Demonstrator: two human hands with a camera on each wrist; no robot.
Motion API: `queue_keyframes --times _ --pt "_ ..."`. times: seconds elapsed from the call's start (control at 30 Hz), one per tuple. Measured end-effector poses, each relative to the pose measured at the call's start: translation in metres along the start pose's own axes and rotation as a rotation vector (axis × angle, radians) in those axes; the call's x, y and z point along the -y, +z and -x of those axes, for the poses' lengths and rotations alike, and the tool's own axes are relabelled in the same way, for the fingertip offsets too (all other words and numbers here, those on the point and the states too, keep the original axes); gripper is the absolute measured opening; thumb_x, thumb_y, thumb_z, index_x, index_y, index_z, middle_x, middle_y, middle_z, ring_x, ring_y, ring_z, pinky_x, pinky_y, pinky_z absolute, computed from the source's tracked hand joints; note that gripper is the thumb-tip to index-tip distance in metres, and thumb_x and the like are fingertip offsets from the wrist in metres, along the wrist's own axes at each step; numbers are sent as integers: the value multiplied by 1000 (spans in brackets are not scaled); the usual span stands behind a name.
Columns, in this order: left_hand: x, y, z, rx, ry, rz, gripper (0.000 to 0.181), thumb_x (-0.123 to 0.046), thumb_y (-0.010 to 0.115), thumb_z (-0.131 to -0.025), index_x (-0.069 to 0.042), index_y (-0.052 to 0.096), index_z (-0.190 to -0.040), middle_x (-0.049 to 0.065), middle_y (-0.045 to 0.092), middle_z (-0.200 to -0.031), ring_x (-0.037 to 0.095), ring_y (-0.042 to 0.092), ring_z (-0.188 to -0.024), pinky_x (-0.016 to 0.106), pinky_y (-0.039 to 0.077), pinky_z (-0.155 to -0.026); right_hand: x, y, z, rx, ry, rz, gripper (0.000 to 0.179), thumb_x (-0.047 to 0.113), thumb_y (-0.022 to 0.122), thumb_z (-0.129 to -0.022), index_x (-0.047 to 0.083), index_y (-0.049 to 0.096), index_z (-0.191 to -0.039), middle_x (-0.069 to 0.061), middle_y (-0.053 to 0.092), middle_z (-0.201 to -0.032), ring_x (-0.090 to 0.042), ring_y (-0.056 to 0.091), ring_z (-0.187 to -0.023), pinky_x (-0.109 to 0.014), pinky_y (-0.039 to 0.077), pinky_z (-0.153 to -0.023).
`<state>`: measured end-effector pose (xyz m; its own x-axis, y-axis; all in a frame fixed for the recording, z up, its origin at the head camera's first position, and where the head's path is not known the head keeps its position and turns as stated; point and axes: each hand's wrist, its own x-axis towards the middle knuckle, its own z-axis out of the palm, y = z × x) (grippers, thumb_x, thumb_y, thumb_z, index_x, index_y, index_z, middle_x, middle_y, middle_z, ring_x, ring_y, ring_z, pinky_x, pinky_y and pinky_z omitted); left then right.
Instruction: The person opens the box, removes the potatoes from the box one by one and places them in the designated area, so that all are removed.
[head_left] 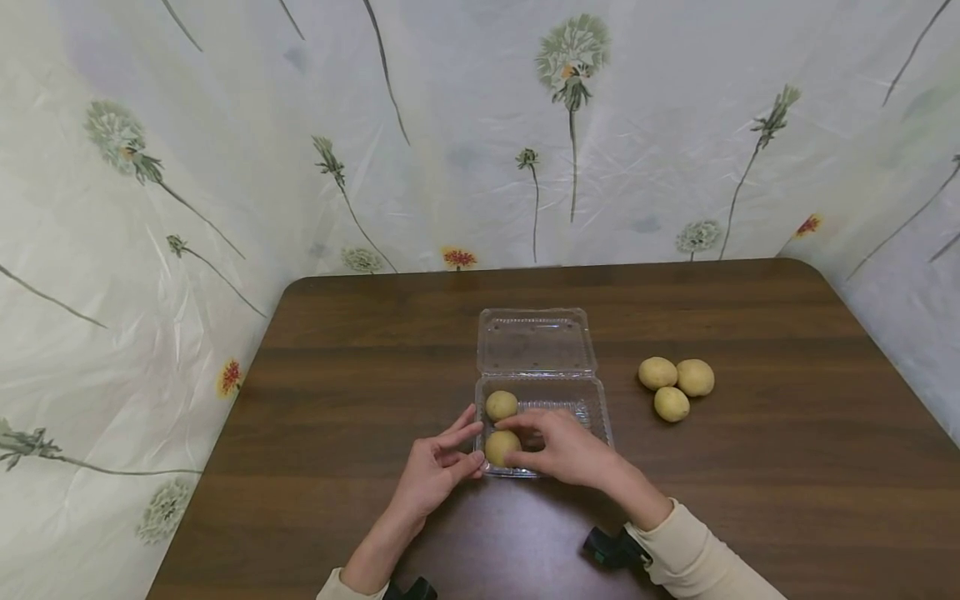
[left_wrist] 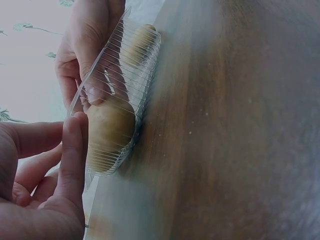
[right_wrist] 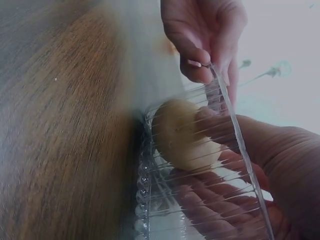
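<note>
A clear plastic clamshell container (head_left: 603, 417) lies on the table with its lid (head_left: 536, 346) folded back. Two small yellow potatoes sit along its left side, a rear potato (head_left: 501, 405) and a front potato (head_left: 498, 450). My right hand (head_left: 573, 446) reaches into the container, thumb and fingers around the front potato. At the container's left front edge, my left hand (head_left: 433, 473) pinches the rim between thumb and fingers. Through the ribbed wall (right_wrist: 200, 197), the right wrist view shows the right thumb against the potato.
On the table (head_left: 360, 375), right of the container, three more potatoes (head_left: 672, 388) lie in a cluster. A floral plastic sheet (head_left: 450, 167) rises behind the table and along its sides. Dark wrist devices (head_left: 615, 550) sit near the cuffs.
</note>
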<state>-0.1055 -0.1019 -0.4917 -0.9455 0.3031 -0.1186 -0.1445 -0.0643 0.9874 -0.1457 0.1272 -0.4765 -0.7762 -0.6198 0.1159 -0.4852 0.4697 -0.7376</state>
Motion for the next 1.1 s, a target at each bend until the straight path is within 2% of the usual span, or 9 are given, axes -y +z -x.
queue_keyframes --times 0.23,0.47,0.67,0.9,1.1 --pt "-2 0 0 -6 1 -1 46 0 69 -89 6 56 -133 2 38 -153 12 65 -72 28 58 -75 -3 -2 -2 53 14 -97 40 21 76 -87 4 66 -121 -9 69 -113 -20 68 -99 -27 56 -81" --pt "-1 0 0 -6 -3 -12 46 0 69 -89 4 57 -133 1 39 -153 13 66 -74 28 58 -74 -4 -1 -1 67 28 -147 37 16 76 -87 4 66 -121 -7 68 -113 -20 65 -103 -24 55 -82" --pt "-1 0 1 0 10 -14 47 -1 69 -89 5 55 -134 3 38 -153 13 67 -75 27 58 -74 -1 -3 -1 61 58 -207 39 8 76 -85 3 65 -123 -8 66 -117 -22 62 -108 -27 54 -85" --pt "-2 0 0 -5 30 -27 46 1 69 -89 7 56 -133 5 38 -153 13 67 -74 26 58 -73 -2 -9 4 13 73 -203 43 14 77 -86 4 64 -126 -9 65 -122 -24 61 -111 -28 54 -87" --pt "-2 0 0 -3 31 -37 46 1 68 -89 6 56 -133 5 38 -153 13 67 -73 27 58 -73 -3 -13 8 -23 53 -208 42 17 78 -86 7 65 -125 -7 66 -120 -24 62 -110 -28 54 -86"
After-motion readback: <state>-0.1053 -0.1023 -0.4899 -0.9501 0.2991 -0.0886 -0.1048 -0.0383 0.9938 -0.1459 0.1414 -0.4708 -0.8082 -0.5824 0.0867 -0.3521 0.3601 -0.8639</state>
